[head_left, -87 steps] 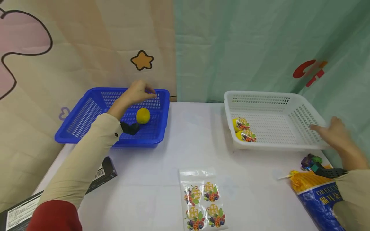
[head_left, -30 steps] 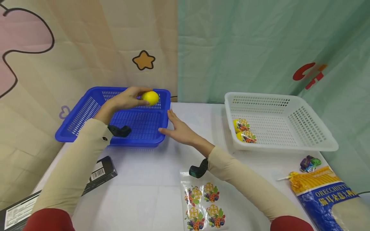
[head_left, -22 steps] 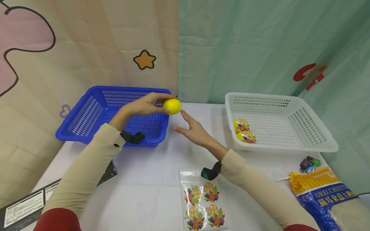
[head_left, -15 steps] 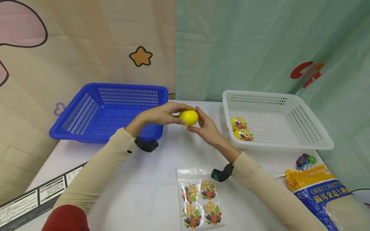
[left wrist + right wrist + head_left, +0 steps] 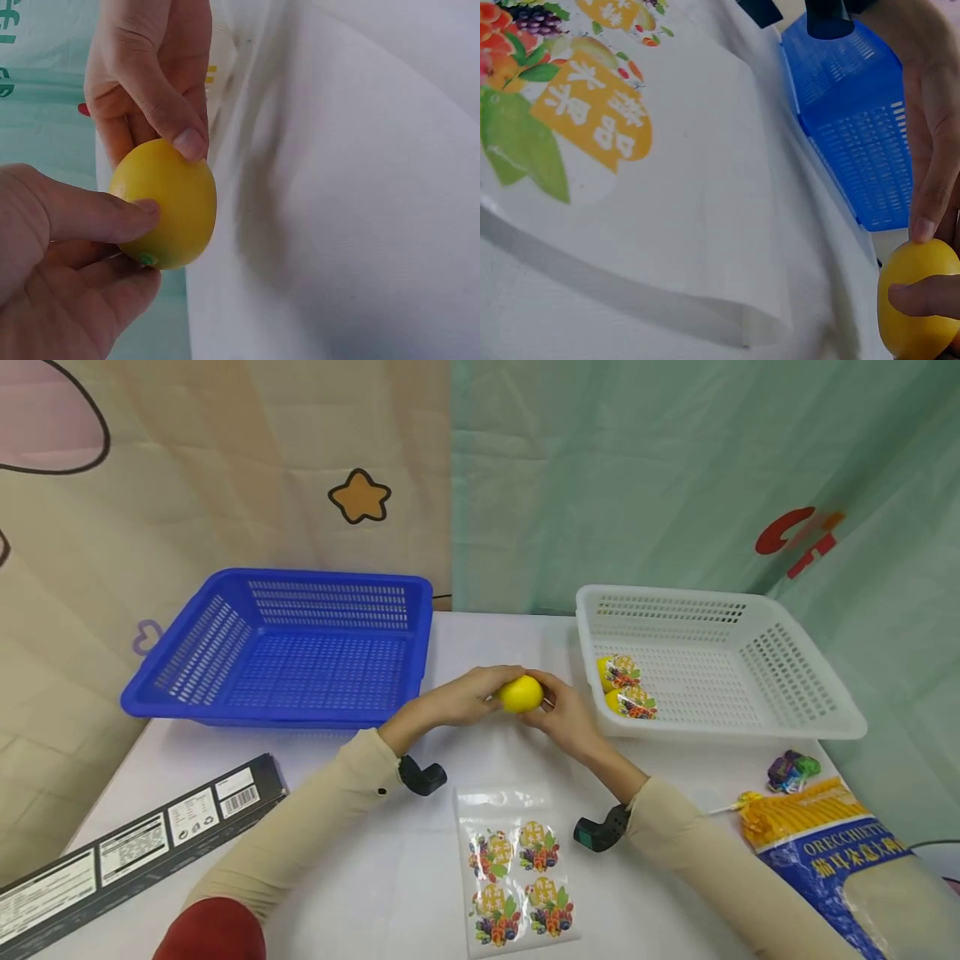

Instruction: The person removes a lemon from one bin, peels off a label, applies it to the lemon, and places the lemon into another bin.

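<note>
Over the middle of the white table, both hands hold one smooth yellow lemon (image 5: pixel 521 694). My left hand (image 5: pixel 465 697) grips it from the left, thumb and fingers on either side, as the left wrist view shows. From the right, my right hand (image 5: pixel 566 718) pinches the same lemon (image 5: pixel 176 206), its thumb (image 5: pixel 176 124) on the skin. A small green mark (image 5: pixel 148 259) shows at the lemon's lower end. Nearer me lies a sheet of fruit-print stickers (image 5: pixel 506 802), its edge curling up in the right wrist view.
A blue basket (image 5: pixel 276 723) with a bare floor stands at the back left. In the white basket (image 5: pixel 720 731) at the back right, two yellow fruits (image 5: pixel 617 672) bear stickers. A long black box (image 5: pixel 135 852) lies left; a pasta bag (image 5: pixel 825 852), lollipop and wrapped sweets lie right.
My left hand has lifted the lemon out of the blue basket and brought it right and nearer. My right hand has come over from the white basket and now holds the lemon too.
</note>
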`<state>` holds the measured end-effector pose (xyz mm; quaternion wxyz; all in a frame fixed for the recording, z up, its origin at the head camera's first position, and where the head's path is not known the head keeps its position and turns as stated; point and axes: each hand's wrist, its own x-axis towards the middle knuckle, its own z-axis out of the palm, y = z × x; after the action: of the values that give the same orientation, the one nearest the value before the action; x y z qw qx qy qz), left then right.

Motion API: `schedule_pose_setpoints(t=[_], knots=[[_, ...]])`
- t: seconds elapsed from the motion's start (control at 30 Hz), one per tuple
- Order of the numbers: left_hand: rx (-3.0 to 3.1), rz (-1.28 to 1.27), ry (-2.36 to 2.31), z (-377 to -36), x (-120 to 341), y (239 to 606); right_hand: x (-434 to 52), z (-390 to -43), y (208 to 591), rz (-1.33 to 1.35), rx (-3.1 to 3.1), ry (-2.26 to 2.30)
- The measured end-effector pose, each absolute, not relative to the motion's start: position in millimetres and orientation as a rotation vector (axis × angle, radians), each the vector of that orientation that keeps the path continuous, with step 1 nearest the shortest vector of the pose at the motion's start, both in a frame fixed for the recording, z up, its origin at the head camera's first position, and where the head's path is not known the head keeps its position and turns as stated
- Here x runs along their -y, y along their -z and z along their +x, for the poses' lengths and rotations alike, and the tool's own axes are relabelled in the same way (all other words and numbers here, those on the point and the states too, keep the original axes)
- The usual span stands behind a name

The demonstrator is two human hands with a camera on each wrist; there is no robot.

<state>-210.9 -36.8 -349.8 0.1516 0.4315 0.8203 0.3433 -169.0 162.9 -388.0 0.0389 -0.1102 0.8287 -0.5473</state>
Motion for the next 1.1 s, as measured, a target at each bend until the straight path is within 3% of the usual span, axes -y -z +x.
schedule_pose_setpoints(t=[0.4,0.6,0.73,0.9,1.1], knots=[[-2.443,1.156,-0.883,-201.5,32.3,368.8,-164.6,-156.7,400.7,-0.341,-2.684,1.442],[-2.438,1.116,-0.876,-200.4,35.2,366.4,-169.5,-125.2,387.3,-0.769,-2.88,1.372],[-2.418,1.122,-0.871,-199.2,35.6,363.9,-178.5,-105.0,382.6,-0.989,-2.756,1.091],[-2.405,1.108,-0.849,-196.3,36.9,363.2,-187.0,-92.0,393.1,-0.946,-2.657,0.84],[-2.426,1.126,-0.859,-190.5,38.1,356.5,-192.8,-95.7,398.9,-0.827,-2.547,1.081]])
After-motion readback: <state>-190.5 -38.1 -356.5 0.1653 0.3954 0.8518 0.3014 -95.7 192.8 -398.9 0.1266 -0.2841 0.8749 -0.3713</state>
